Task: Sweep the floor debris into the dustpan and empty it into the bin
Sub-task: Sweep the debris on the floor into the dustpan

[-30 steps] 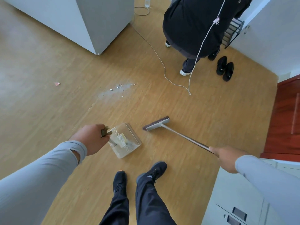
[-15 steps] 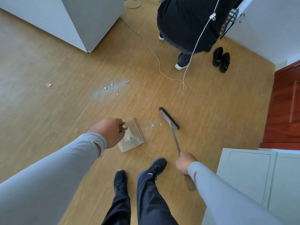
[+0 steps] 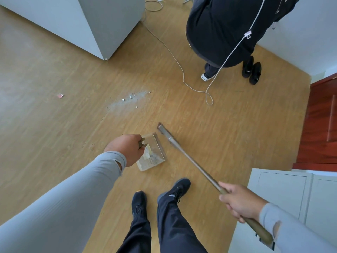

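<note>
Closest to the camera are the sweeper's 2 legs in dark trousers and black sneakers, standing on the wood floor. Off to the right, the right hand has its fingers wrapped tight around the broom handle, near the brownish grip end that runs back past the grey sleeve. The metal shaft slants up and left from there, and the broom head sits on the floor right beside the open edge of the dustpan, pretty much touching it.

The left hand is clenched around the dustpan's short handle, knuckles up. The pan is clear plastic, low on the floor just ahead of the feet, with some pale bits and dust already inside.

Further out there's the main patch of debris, whitish dust and small chips, well apart from the pan. A little pink scrap lies off by itself to the left.

Beyond that, a white cable snakes across the floor, a second person in dark clothes stands at the top, and a pair of black shoes sits next to them. A white cabinet is at top left.
</note>
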A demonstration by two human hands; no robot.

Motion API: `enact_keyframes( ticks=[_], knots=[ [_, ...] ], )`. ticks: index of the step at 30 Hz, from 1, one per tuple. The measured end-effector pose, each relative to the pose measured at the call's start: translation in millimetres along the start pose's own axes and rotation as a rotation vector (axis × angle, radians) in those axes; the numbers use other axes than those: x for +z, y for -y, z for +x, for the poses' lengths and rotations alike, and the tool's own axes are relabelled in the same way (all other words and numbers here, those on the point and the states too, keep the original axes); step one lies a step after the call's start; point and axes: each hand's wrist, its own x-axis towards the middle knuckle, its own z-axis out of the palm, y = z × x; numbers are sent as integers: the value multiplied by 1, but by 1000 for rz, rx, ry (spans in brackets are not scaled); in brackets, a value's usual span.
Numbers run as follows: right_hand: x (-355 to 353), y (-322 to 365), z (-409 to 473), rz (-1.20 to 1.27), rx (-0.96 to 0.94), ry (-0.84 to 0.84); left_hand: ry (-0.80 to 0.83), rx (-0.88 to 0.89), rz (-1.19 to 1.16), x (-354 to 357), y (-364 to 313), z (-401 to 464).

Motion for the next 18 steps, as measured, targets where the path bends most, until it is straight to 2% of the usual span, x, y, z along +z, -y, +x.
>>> enact_keyframes(
  ticks=[5, 7, 10, 13, 18],
  knots=[
    [26, 32, 31, -82, 1, -160, -6, -14, -14, 4, 1, -2],
    [50, 46, 39, -178, 8, -132, -13, -8, -15, 7, 2, -2],
    [81, 48, 33, -268, 8, 9, -22, 0, -21, 8, 2, 0],
    [66, 33, 17, -162, 0, 147, -24, -3, -32, 5, 3, 1],
    [-2, -3, -2, 114, 47, 101, -14, -10, -48, 5, 5, 0]
  ],
)
